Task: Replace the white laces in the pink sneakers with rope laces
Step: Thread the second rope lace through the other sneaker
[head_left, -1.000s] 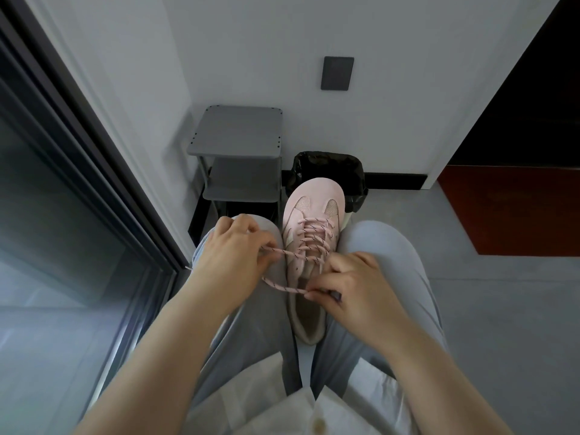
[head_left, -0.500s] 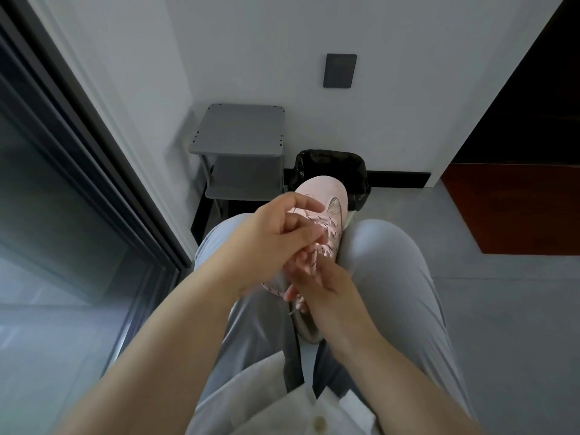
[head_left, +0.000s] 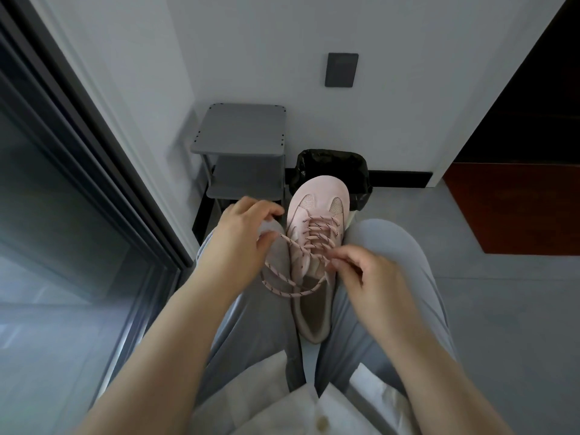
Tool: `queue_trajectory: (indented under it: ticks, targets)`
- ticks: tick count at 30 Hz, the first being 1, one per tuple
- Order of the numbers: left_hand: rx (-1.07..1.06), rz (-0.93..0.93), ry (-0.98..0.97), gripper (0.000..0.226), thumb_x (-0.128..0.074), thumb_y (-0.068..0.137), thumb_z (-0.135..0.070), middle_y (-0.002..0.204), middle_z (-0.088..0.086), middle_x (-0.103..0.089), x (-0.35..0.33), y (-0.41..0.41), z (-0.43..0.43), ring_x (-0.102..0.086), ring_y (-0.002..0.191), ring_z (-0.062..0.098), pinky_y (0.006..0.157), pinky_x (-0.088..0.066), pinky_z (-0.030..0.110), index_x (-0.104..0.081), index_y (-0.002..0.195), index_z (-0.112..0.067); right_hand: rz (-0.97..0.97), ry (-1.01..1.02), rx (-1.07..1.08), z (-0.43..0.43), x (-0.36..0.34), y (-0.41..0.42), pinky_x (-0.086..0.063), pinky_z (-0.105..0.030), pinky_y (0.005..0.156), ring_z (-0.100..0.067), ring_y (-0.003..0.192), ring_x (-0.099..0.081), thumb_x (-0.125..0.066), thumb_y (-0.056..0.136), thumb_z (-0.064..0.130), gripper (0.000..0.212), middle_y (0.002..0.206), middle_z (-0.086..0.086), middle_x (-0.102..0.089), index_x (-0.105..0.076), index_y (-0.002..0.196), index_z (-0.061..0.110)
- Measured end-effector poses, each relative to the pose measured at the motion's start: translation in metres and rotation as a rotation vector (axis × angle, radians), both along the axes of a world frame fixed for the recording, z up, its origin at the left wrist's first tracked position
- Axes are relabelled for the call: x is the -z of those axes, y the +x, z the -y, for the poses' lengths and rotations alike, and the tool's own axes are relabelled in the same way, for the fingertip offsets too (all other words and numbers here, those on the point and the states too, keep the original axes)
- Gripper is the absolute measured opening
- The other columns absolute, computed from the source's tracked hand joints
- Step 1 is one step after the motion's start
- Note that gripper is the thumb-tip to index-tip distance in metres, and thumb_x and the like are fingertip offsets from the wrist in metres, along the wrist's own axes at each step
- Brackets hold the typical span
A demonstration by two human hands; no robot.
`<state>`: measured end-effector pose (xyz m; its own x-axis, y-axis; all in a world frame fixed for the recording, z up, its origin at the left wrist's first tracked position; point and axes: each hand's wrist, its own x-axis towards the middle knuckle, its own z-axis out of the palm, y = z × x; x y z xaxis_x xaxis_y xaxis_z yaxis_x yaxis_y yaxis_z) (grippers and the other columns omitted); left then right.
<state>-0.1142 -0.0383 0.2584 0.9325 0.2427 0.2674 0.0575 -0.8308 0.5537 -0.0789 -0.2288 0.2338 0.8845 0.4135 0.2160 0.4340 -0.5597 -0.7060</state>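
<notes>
A pink sneaker (head_left: 317, 202) lies wedged between my knees, toe pointing away. A pink rope lace (head_left: 282, 282) with dark flecks is threaded through its eyelets, and its loose ends cross over the tongue and loop down on the left. My left hand (head_left: 241, 233) sits left of the shoe and pinches one lace end near my knee. My right hand (head_left: 357, 268) sits on the right side and pinches the other end by the top eyelets. Only one sneaker is in view, and I see no white lace.
A grey two-shelf rack (head_left: 241, 146) stands against the wall ahead. Beside it is a bin with a black liner (head_left: 329, 166). A dark-framed glass door (head_left: 78, 183) runs along the left. Grey floor (head_left: 502, 309) spreads to the right, with a red-brown floor area (head_left: 518, 208) beyond.
My hands were bunched together over the laces half a second ago. They have since pulled apart, left hand to the left and right hand to the right, drawing the lace ends out.
</notes>
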Motion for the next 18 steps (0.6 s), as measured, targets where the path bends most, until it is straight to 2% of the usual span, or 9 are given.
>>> queue_trajectory:
  ticks: [2,4,7,9,11,13,16,18]
  targets:
    - [0.095,0.153,0.003,0.022,-0.059,0.087,-0.009,0.1,-0.008,-0.054,-0.002,-0.002,0.004,-0.052,0.086,0.004,0.076,-0.045,0.018,-0.064,0.106,-0.019,0.006,0.019,-0.011,-0.003,0.0,-0.001,-0.041,-0.002,0.064,0.0,0.073,-0.061,-0.064,0.086,0.016,0.012,0.079,0.016,-0.066,-0.072,0.096,0.018]
    - [0.183,0.192,-0.049,0.018,-0.056,0.086,-0.012,0.093,-0.012,-0.055,-0.003,-0.001,0.006,-0.054,0.082,0.0,0.073,-0.045,0.013,-0.067,0.1,-0.017,0.011,0.022,-0.02,-0.006,0.002,-0.003,-0.044,-0.008,0.067,-0.004,0.075,-0.063,-0.066,0.086,0.017,0.012,0.083,0.012,-0.069,-0.072,0.096,0.019]
    - [0.303,0.085,-0.054,0.018,-0.057,0.083,-0.012,0.09,-0.016,-0.059,-0.002,-0.003,0.004,-0.056,0.082,-0.001,0.074,-0.046,0.015,-0.069,0.095,-0.019,-0.008,-0.038,-0.094,-0.013,0.004,-0.008,-0.05,-0.022,0.069,-0.008,0.074,-0.063,-0.069,0.083,0.027,0.009,0.084,0.006,-0.071,-0.072,0.09,0.022]
    - [0.369,-0.098,-0.035,0.017,-0.062,0.084,-0.009,0.093,-0.008,-0.064,0.0,-0.002,0.002,-0.056,0.085,0.001,0.075,-0.045,0.014,-0.069,0.097,-0.019,0.017,-0.126,-0.164,-0.017,0.006,-0.009,-0.046,-0.026,0.068,-0.009,0.073,-0.059,-0.07,0.077,0.038,0.015,0.079,0.008,-0.067,-0.071,0.085,0.025]
    - [0.405,-0.282,-0.02,0.019,-0.066,0.081,-0.013,0.097,-0.004,-0.063,0.006,-0.001,0.003,-0.058,0.084,0.005,0.077,-0.048,0.02,-0.068,0.098,-0.021,0.129,-0.245,-0.181,-0.02,0.011,-0.009,-0.041,-0.028,0.067,-0.014,0.073,-0.056,-0.07,0.071,0.045,0.02,0.077,0.009,-0.064,-0.07,0.081,0.028]
    - [0.469,-0.285,0.035,0.013,-0.067,0.075,-0.018,0.088,-0.006,-0.062,0.015,0.002,0.004,-0.057,0.08,0.01,0.074,-0.049,0.029,-0.066,0.088,-0.022,0.234,-0.293,-0.145,-0.023,0.016,-0.009,-0.038,-0.03,0.062,-0.019,0.068,-0.057,-0.069,0.064,0.041,0.014,0.072,0.009,-0.062,-0.07,0.074,0.03]
    - [0.48,-0.228,0.089,0.008,-0.061,0.07,-0.026,0.075,-0.009,-0.059,0.023,0.002,0.004,-0.05,0.075,0.011,0.071,-0.045,0.028,-0.061,0.078,-0.025,0.243,-0.251,-0.112,-0.026,0.022,-0.008,-0.041,-0.031,0.059,-0.023,0.065,-0.058,-0.067,0.067,0.032,0.01,0.071,0.005,-0.062,-0.072,0.074,0.028]
    - [0.448,-0.168,0.072,0.006,-0.059,0.073,-0.024,0.074,-0.008,-0.062,0.024,0.001,0.004,-0.053,0.074,0.012,0.073,-0.045,0.029,-0.064,0.076,-0.023,0.225,-0.208,-0.097,-0.026,0.025,-0.007,-0.045,-0.034,0.061,-0.025,0.068,-0.06,-0.064,0.071,0.027,0.011,0.075,0.001,-0.063,-0.071,0.078,0.024]
